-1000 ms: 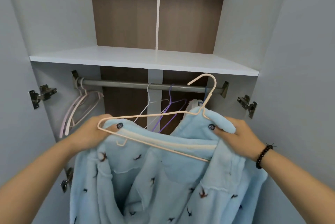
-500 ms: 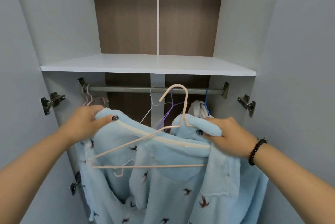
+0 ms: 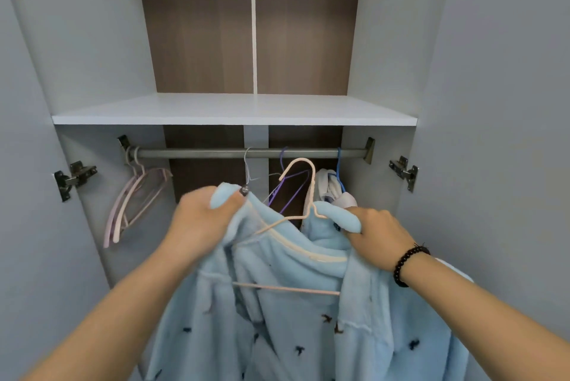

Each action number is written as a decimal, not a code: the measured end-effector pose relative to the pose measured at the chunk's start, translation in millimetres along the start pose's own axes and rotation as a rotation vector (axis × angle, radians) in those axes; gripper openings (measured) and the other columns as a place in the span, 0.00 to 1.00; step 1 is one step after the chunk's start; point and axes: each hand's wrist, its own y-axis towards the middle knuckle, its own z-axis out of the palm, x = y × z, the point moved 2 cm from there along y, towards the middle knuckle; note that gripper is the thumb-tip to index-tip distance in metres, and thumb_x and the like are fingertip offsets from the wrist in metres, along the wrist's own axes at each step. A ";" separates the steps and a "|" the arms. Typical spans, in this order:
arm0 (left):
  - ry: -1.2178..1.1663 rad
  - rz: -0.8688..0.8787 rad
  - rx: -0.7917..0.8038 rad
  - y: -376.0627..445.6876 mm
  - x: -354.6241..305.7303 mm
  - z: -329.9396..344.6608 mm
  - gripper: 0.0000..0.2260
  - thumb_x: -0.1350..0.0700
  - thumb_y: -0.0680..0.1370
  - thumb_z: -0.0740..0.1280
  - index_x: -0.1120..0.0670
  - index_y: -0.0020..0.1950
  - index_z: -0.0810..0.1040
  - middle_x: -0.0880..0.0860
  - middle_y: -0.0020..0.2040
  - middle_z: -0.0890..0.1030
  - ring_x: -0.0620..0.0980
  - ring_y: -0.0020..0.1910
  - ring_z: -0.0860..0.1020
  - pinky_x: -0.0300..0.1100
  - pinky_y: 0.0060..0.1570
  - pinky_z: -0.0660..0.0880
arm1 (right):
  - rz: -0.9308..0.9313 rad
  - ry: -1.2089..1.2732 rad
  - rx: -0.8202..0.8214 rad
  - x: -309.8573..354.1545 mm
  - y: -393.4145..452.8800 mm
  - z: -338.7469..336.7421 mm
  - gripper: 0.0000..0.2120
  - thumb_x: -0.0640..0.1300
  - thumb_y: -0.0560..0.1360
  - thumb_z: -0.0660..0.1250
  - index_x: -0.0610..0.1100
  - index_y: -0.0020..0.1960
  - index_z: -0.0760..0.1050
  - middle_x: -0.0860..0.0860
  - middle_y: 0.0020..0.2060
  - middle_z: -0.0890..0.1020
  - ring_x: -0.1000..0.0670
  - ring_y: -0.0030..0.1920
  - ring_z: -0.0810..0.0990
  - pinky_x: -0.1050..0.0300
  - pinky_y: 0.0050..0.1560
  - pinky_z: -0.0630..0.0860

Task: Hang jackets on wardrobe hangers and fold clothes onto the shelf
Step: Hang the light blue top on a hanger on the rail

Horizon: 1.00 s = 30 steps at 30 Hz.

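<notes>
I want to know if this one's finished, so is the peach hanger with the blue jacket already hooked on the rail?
No, the peach hanger has its hook free in the air below the rail, with both hands gripping the blue jacket.

head view | faces forward, slightly down | close to wardrobe rail (image 3: 246, 153), seemingly

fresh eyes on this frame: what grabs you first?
A fluffy light blue jacket with small dark bird prints fills the lower middle, gripped at its shoulders by the left hand and right hand. A peach hanger sits inside it, hook raised just below the grey rail. Pink hangers dangle at the rail's left end, under the white shelf.
</notes>
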 end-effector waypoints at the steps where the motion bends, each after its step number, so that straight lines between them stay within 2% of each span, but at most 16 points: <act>1: -0.076 -0.029 0.032 -7.9 -0.2 10.8 0.19 0.41 0.70 0.69 0.58 0.36 0.79 0.49 0.33 0.80 0.49 0.34 0.74 0.45 0.39 0.72 | 0.039 0.040 -0.006 -2.4 -0.3 1.4 0.05 0.48 0.76 0.60 0.54 0.42 0.73 0.50 0.40 0.80 0.44 0.42 0.78 0.51 0.42 0.77; 3: -0.059 -0.025 0.099 -24.1 2.1 29.4 0.16 0.46 0.73 0.70 0.57 0.34 0.76 0.46 0.31 0.75 0.45 0.31 0.70 0.41 0.34 0.68 | 0.112 0.073 -0.034 -8.1 -2.7 0.6 0.06 0.48 0.75 0.61 0.54 0.42 0.74 0.50 0.40 0.81 0.44 0.42 0.78 0.50 0.42 0.77; 5: 0.028 -0.015 0.156 -38.4 9.9 42.7 0.14 0.51 0.77 0.67 0.53 0.32 0.74 0.45 0.30 0.74 0.45 0.31 0.70 0.39 0.33 0.67 | 0.179 0.087 -0.072 -15.1 -6.1 -5.9 0.07 0.46 0.75 0.60 0.52 0.40 0.74 0.49 0.39 0.81 0.43 0.42 0.78 0.51 0.42 0.77; 7: 0.054 -0.020 0.201 -53.3 20.4 53.9 0.14 0.50 0.79 0.65 0.52 0.34 0.74 0.46 0.30 0.76 0.47 0.33 0.73 0.39 0.34 0.69 | 0.235 0.121 -0.098 -20.2 -10.6 -15.3 0.07 0.43 0.74 0.60 0.48 0.40 0.76 0.48 0.38 0.81 0.43 0.42 0.78 0.52 0.42 0.75; 10: -0.027 -0.017 0.165 -76.6 17.3 73.3 0.16 0.48 0.79 0.64 0.52 0.34 0.70 0.43 0.28 0.76 0.43 0.31 0.72 0.35 0.33 0.69 | 0.229 0.175 -0.088 -11.1 -18.1 -16.7 0.06 0.41 0.74 0.62 0.43 0.41 0.77 0.47 0.39 0.82 0.45 0.42 0.78 0.55 0.40 0.72; 13: -0.211 0.064 0.173 -94.4 2.2 102.9 0.12 0.51 0.79 0.65 0.55 0.38 0.73 0.48 0.35 0.80 0.46 0.35 0.75 0.39 0.38 0.73 | 0.179 0.179 -0.022 11.6 -26.2 -0.3 0.06 0.44 0.73 0.63 0.47 0.37 0.75 0.49 0.38 0.82 0.46 0.42 0.78 0.54 0.41 0.74; 15: -0.236 0.072 0.244 -100.2 3.5 118.4 0.08 0.55 0.79 0.65 0.53 0.40 0.75 0.45 0.38 0.82 0.41 0.37 0.77 0.33 0.39 0.72 | 0.196 0.202 0.022 18.1 -28.7 11.6 0.08 0.44 0.73 0.63 0.49 0.34 0.72 0.50 0.38 0.82 0.46 0.43 0.78 0.55 0.43 0.75; 17: -0.259 0.041 0.303 -100.0 17.2 124.3 0.06 0.57 0.79 0.66 0.52 0.42 0.77 0.41 0.41 0.82 0.38 0.40 0.78 0.30 0.41 0.71 | 0.239 0.213 0.052 16.9 -31.2 17.8 0.08 0.45 0.73 0.63 0.48 0.35 0.74 0.49 0.39 0.82 0.46 0.44 0.78 0.55 0.43 0.74; 19: -0.304 0.025 0.328 -97.2 25.1 117.2 0.09 0.50 0.78 0.66 0.55 0.43 0.79 0.47 0.41 0.83 0.43 0.41 0.80 0.36 0.42 0.75 | 0.280 0.263 0.057 13.3 -33.8 18.6 0.07 0.45 0.74 0.64 0.41 0.42 0.78 0.47 0.41 0.83 0.46 0.44 0.79 0.56 0.44 0.74; 21: -0.370 0.049 0.252 -94.6 23.7 103.9 0.16 0.43 0.76 0.66 0.57 0.44 0.80 0.51 0.40 0.83 0.45 0.40 0.80 0.38 0.41 0.76 | 0.278 0.350 0.028 13.8 -35.7 16.1 0.08 0.44 0.73 0.67 0.39 0.44 0.79 0.47 0.39 0.83 0.49 0.40 0.77 0.56 0.42 0.73; 23: -0.468 0.035 0.173 -91.1 20.1 95.0 0.11 0.46 0.78 0.66 0.52 0.47 0.81 0.44 0.41 0.84 0.37 0.41 0.80 0.30 0.41 0.75 | 0.262 0.468 -0.053 15.7 -36.6 10.2 0.05 0.42 0.72 0.68 0.43 0.37 0.77 0.52 0.32 0.79 0.54 0.34 0.73 0.59 0.38 0.70; 24: -0.468 0.030 0.183 -89.1 21.1 95.9 0.09 0.47 0.78 0.65 0.50 0.48 0.81 0.41 0.43 0.84 0.36 0.43 0.80 0.28 0.42 0.74 | 0.264 0.516 -0.110 16.4 -36.1 6.9 0.08 0.41 0.71 0.69 0.46 0.34 0.75 0.55 0.29 0.77 0.56 0.32 0.71 0.60 0.35 0.69; 26: -0.355 0.026 0.309 -84.9 37.4 109.5 0.07 0.47 0.79 0.64 0.47 0.49 0.80 0.40 0.45 0.84 0.35 0.47 0.80 0.32 0.48 0.73 | 0.321 0.579 -0.186 9.8 -33.1 8.4 0.11 0.40 0.71 0.69 0.47 0.31 0.72 0.56 0.27 0.75 0.55 0.32 0.70 0.59 0.35 0.68; 28: -0.226 -0.005 0.393 -83.8 63.5 126.2 0.06 0.52 0.81 0.63 0.42 0.47 0.77 0.38 0.45 0.83 0.30 0.48 0.77 0.33 0.50 0.71 | 0.422 0.607 -0.190 -3.5 -33.5 18.3 0.08 0.40 0.71 0.69 0.45 0.33 0.76 0.54 0.30 0.78 0.52 0.34 0.73 0.56 0.38 0.70; 30: -0.190 -0.010 0.393 -83.7 78.9 136.2 0.08 0.54 0.80 0.63 0.39 0.51 0.76 0.33 0.50 0.79 0.25 0.52 0.74 0.25 0.53 0.67 | 0.498 0.594 -0.160 -15.4 -37.1 31.0 0.04 0.40 0.71 0.69 0.43 0.37 0.79 0.50 0.34 0.82 0.49 0.37 0.76 0.53 0.41 0.73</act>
